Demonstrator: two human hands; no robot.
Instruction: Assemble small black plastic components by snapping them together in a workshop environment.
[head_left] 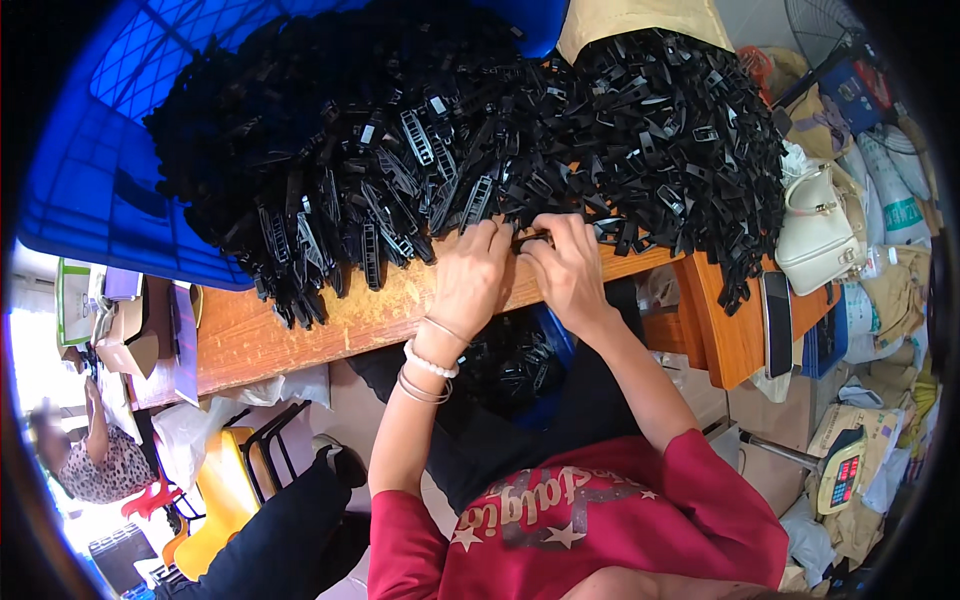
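"The right hand (566,262) is pinching a black part (533,238)."
"And the left hand (474,268)?"
"Curled beside it; I can't tell whether it holds anything."
"Where's the part?"
"Between both hands, over the table (345,325), just nearside of the black pile (440,150)."

Pale lettering crosses the red T-shirt (600,505); capital letters mark a white-and-green sack (897,190); characters on the weighing scale (829,488) are too small to read.
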